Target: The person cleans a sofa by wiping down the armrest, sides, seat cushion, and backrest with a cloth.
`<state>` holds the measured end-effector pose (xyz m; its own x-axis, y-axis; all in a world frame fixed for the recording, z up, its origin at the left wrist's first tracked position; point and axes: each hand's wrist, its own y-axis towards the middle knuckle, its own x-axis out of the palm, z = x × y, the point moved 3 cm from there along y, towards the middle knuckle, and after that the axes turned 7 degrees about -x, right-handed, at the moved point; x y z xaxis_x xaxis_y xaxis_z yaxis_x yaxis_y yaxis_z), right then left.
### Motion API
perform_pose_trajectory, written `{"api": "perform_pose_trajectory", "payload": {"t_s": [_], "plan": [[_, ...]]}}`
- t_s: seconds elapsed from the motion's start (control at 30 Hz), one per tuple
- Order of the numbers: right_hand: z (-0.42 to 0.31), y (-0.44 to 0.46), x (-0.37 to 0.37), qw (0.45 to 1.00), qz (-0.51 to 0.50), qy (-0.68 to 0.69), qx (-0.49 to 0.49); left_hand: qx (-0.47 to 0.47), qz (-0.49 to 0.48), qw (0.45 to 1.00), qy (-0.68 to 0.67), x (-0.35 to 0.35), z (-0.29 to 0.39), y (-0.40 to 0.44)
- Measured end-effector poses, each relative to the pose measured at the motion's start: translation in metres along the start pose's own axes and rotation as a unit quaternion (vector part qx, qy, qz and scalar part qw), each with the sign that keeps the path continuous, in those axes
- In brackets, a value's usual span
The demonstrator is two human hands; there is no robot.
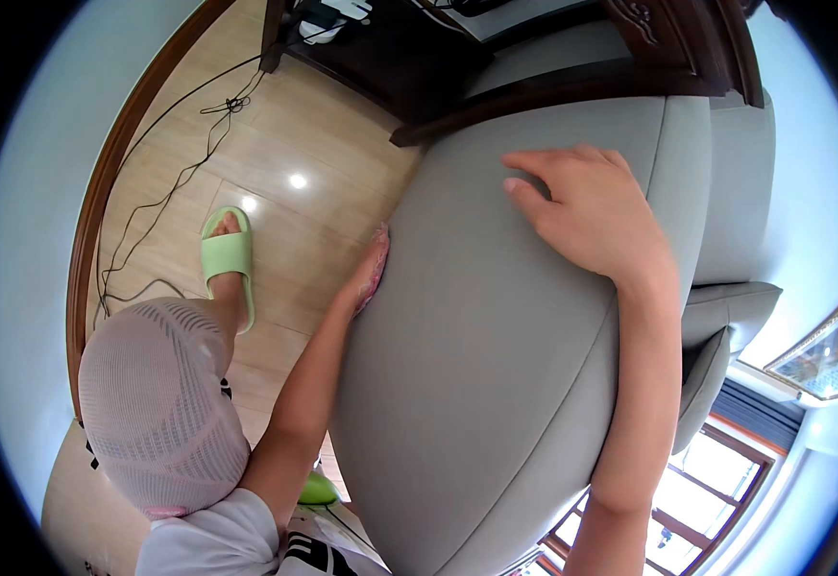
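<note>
grey sofa point(467, 336) behind right hand point(587, 206), grip parted; left hand point(364, 271) mostly hides pink cloth point(375, 285), grip unclear.

The room is bright. Daylight burns the window point(686, 492) at lower right to near white, and two spots of glare shine on the floor point(332, 163) at upper left. Soft light grades across the grey upholstery point(476, 317) at centre, which looks fairly sharp. The dark cabinet point(371, 77) at top sinks into shadow. Wide-angle distortion bows the baseboard point(102, 192) at left; black vignetting rings the edges.
</note>
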<state>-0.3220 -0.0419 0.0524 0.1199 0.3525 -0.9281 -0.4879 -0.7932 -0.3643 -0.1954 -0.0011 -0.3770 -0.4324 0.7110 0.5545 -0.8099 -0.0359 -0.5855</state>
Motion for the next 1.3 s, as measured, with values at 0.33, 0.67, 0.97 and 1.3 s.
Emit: {"api": "perform_pose_trajectory", "payload": {"t_s": [0.33,0.67,0.97,1.3], "plan": [[-0.047,-0.016,-0.010,0.914,-0.093,0.358,-0.166,0.277,-0.088,0.940,0.177,0.109,0.181,-0.159],[-0.154,-0.063,-0.018,0.470,0.090,0.739,-0.475,0.220,-0.004,0.964,0.148,0.052,0.074,-0.049],[-0.146,-0.063,-0.029,0.411,0.192,0.843,-0.289,0.150,0.017,0.982,0.110,0.024,0.042,-0.028],[-0.111,-0.031,-0.041,0.516,0.052,0.754,-0.404,0.169,0.019,0.957,0.235,0.064,0.107,-0.085]]}}
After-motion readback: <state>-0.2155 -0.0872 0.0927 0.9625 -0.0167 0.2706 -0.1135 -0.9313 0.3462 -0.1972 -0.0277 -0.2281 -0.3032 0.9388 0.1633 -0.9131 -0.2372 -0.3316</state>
